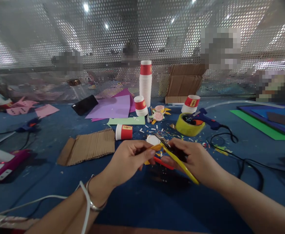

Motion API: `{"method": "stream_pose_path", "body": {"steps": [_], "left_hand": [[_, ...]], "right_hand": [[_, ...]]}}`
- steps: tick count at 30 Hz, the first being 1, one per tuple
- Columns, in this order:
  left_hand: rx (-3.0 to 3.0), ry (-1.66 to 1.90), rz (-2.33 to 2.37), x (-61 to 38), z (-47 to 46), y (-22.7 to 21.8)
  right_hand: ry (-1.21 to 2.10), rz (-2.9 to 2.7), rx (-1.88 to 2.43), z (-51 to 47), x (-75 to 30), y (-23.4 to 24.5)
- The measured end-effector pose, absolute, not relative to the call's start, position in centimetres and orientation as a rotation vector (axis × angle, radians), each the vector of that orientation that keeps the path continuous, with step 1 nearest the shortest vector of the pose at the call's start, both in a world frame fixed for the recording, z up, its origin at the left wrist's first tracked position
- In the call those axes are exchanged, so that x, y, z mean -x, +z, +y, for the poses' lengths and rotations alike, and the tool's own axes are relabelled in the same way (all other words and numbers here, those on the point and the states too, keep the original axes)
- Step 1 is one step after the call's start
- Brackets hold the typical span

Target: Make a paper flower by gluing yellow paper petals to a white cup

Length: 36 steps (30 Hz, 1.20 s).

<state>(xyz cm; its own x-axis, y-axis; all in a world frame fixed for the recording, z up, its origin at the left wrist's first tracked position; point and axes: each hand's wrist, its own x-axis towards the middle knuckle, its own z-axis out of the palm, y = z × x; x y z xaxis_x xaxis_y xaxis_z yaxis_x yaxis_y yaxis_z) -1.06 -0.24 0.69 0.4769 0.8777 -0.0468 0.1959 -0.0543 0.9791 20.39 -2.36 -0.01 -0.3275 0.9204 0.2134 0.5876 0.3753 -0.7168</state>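
Observation:
My left hand (132, 156) is closed, pinching a small orange-yellow paper piece (156, 147) between thumb and fingers. My right hand (193, 159) wraps round dark scissors (173, 149), whose blades point up and left beside the paper. A long yellow strip (183, 165) runs from the blades down past the right fingers; whether it joins the orange-yellow piece I cannot tell. Under the hands shows a red bar-like thing (164, 163), partly hidden. Just beyond the fingertips lies a white round piece (153, 140), with paper scraps about it.
Corrugated cardboard (91, 146) and a tipped paper cup (124, 132) lie left of centre. Behind stand a tall cup stack (145, 84) and paper flowers (158, 115). Yellow tape (189, 125), a blue glue gun (205, 119) and its black cable (244, 159) are at right.

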Motion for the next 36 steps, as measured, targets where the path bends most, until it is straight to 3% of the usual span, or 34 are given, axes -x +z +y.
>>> {"method": "stream_pose_path", "body": {"steps": [36], "left_hand": [[-1.661, 0.773, 0.985, 1.5, -0.22, 1.54]], "right_hand": [[0.526, -2.267, 1.265, -2.23, -21.01, 0.38]]}}
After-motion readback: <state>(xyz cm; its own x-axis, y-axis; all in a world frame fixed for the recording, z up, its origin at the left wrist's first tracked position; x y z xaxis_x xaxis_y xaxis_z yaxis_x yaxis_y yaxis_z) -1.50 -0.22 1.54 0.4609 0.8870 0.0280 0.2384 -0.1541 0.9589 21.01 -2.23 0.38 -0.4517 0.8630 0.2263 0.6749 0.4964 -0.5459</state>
